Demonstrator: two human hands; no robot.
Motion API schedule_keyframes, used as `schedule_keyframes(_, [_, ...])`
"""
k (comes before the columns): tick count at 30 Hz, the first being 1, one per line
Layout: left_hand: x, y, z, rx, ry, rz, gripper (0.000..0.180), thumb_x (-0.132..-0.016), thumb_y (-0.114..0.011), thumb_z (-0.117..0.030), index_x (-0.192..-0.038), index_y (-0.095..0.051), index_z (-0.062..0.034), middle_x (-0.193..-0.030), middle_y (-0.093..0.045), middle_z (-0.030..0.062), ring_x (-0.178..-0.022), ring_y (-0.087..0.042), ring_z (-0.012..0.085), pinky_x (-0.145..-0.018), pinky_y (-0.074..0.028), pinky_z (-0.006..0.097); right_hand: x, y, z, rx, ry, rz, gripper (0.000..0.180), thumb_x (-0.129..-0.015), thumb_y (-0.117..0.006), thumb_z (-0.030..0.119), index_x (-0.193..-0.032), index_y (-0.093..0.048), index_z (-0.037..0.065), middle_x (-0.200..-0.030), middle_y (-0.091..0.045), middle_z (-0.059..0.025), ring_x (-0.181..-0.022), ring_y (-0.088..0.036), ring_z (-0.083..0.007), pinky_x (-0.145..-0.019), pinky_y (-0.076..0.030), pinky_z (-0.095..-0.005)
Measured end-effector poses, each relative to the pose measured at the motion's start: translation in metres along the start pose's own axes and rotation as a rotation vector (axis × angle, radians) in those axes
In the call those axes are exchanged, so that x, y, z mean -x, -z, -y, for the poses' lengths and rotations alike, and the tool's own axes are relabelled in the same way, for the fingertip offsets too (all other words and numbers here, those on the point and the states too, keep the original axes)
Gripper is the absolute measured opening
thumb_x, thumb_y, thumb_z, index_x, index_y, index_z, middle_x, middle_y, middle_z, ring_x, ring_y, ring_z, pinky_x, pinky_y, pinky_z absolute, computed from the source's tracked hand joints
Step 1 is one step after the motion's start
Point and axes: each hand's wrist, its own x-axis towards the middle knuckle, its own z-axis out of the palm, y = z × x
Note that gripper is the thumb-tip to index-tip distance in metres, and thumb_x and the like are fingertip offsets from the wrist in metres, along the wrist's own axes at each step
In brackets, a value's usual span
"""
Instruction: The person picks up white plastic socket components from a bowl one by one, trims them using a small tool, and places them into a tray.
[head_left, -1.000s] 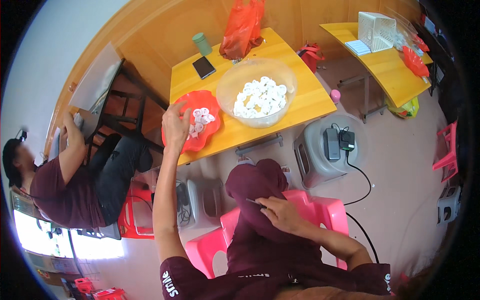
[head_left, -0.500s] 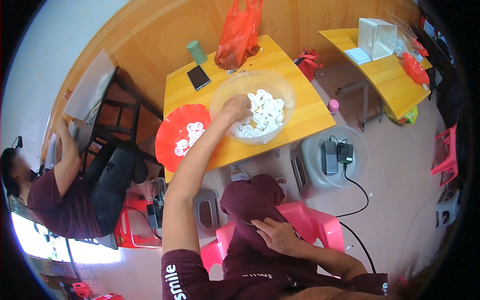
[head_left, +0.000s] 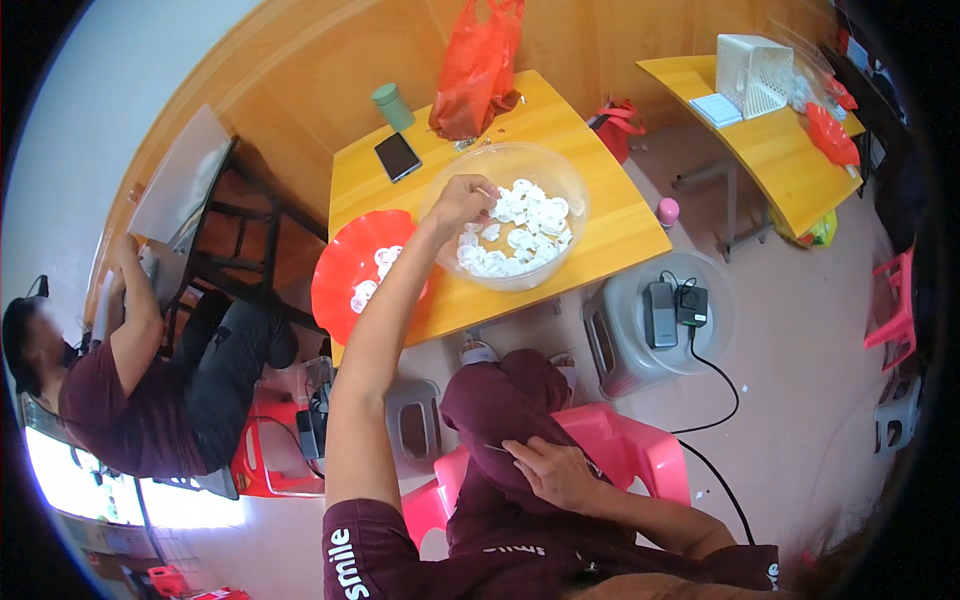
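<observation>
My left hand (head_left: 462, 198) reaches up over the rim of a clear plastic bowl (head_left: 560, 180) on the yellow table (head_left: 610, 230). Its fingers are pinched on a small white round piece (head_left: 492, 195) above the pile of several white pieces (head_left: 520, 235) in the bowl. To the left of the bowl lies a red plate (head_left: 340, 270) with a few white pieces (head_left: 372, 275) on it. My right hand (head_left: 555, 470) rests on my dark red trouser leg, holding a thin needle-like tool (head_left: 497, 448), fingers curled.
A phone (head_left: 397, 156), a green cup (head_left: 393, 106) and a red plastic bag (head_left: 480, 65) are at the table's far side. A pink plastic chair (head_left: 625, 445) and grey stool (head_left: 655, 320) stand near my legs. Another person (head_left: 130, 390) sits at left. A second yellow table (head_left: 780, 150) stands at right.
My left hand has gone from the red plate across to the clear bowl and now pinches a white piece there. My right hand has stayed on my leg.
</observation>
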Motion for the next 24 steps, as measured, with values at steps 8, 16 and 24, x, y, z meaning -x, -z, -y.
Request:
schedule_keyframes(8, [0.042,0.015,-0.028,0.849,0.151,0.106,0.020,-0.087,-0.048,-0.004,-0.105,-0.051,0.0029,-0.096,-0.060,0.0178,-0.079,-0.062,0.0202,-0.064,-0.053,0.025,0.004,-0.006,0.001,0.040,0.044,-0.033,0.026,-0.082,-0.056,0.016,-0.107,-0.055,0.008,-0.072,-0.050,-0.0093,-0.056,-0.057,-0.0284,-0.046,-0.047,-0.0390])
schedule_keyframes(16, [0.163,-0.029,-0.062,1.292,-0.091,0.374,0.020,-0.089,-0.049,-0.008,-0.106,-0.050,0.0010,-0.104,-0.058,0.0207,-0.086,-0.061,0.0232,-0.067,-0.053,0.026,0.001,0.005,-0.008,-0.354,-0.127,-0.265,0.018,-0.081,-0.054,0.007,-0.098,-0.055,0.002,-0.089,-0.059,-0.0158,-0.081,-0.059,-0.0323,-0.071,-0.046,-0.0365])
schedule_keyframes(24, [0.269,-0.089,-0.064,1.582,-0.111,0.343,0.021,-0.086,-0.053,-0.009,-0.106,-0.051,-0.0005,-0.101,-0.058,0.0167,-0.089,-0.061,0.0239,-0.075,-0.052,0.030,-0.019,0.060,0.013,-0.605,-0.155,-0.588,0.023,-0.079,-0.062,0.004,-0.099,-0.054,-0.002,-0.091,-0.060,-0.0061,-0.086,-0.054,-0.0118,-0.075,-0.044,-0.0257])
